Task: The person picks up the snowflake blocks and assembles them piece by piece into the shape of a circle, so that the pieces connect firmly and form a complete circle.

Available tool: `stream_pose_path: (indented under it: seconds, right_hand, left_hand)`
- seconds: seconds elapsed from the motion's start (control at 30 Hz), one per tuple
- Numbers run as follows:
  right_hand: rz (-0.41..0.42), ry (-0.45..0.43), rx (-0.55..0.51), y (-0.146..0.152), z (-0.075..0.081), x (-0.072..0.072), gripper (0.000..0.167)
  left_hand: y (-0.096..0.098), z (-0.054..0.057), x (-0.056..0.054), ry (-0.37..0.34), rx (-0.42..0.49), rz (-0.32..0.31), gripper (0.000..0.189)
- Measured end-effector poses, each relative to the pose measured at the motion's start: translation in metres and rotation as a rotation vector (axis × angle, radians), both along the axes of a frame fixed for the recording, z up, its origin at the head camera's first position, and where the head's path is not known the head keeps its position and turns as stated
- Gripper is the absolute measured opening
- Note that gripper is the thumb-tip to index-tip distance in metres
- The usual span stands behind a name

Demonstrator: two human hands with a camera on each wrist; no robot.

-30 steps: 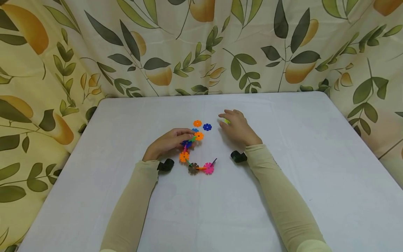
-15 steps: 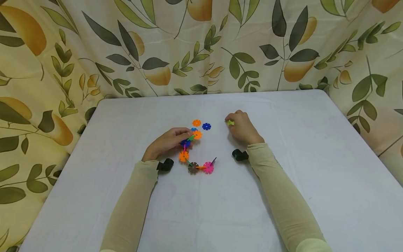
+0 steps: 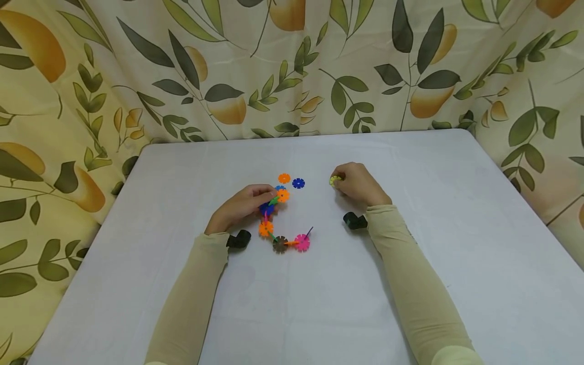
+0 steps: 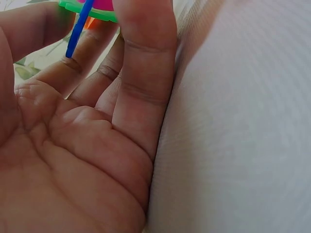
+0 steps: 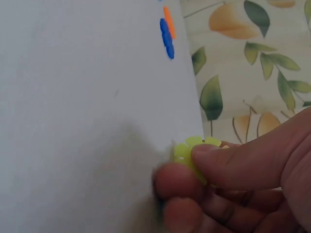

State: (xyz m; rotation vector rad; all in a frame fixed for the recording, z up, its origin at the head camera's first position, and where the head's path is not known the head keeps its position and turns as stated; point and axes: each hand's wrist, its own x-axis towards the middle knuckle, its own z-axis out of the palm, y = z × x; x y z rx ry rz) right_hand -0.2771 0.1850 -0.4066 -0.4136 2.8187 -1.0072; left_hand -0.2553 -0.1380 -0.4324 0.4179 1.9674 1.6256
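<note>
My left hand (image 3: 242,207) lies at the left end of a curved chain of interlocked plastic snowflake discs and grips it near a green disc (image 4: 104,15). A blue disc (image 4: 80,30) shows edge-on between those fingers in the left wrist view. The chain runs down past an orange disc (image 3: 266,229) and a brown disc (image 3: 280,245) to a pink disc (image 3: 302,243) with a dark purple one standing up in it. On the right, my right hand (image 3: 362,183) pinches a yellow-green snowflake disc (image 5: 187,149) between thumb and fingers; part of it is covered.
Behind the chain lie a loose orange disc (image 3: 284,178) and a dark blue disc (image 3: 298,183); a lighter blue disc (image 3: 280,188) shows partly beside the left fingertips. The white-covered table (image 3: 292,304) ends at a leaf-patterned curtain (image 3: 274,66).
My right hand has closed on the yellow-green disc and drawn slightly right and nearer, turning it to show its face. The left hand has barely moved.
</note>
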Motion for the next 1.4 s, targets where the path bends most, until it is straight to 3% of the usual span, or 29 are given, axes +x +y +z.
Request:
stream_pose_path:
  seconds: [0.23,0.47,0.67,1.13,1.4]
  right_hand:
    - [0.067,0.022,-0.091,-0.02,0.004,0.004,0.008]
    - [0.167,-0.048,-0.22,-0.044,0.006,0.011,0.003]
    - [0.247,-0.069,-0.285,-0.058,0.006,0.016,0.009]
    - [0.312,-0.004,-0.28,-0.072,-0.003,0.02,0.013]
    - [0.32,0.035,-0.258,-0.079,-0.005,0.022,0.014]
  left_hand:
    - [-0.001,-0.001,-0.002,-0.008,0.016,-0.003,0.026]
    - [0.001,-0.003,-0.002,-0.003,0.009,0.012,0.022]
    - [0.001,-0.001,-0.002,-0.01,0.005,0.016,0.021]
    - [0.004,-0.004,-0.001,0.057,-0.007,0.039,0.024]
    - [0.005,-0.005,0.0,0.021,0.023,0.056,0.024]
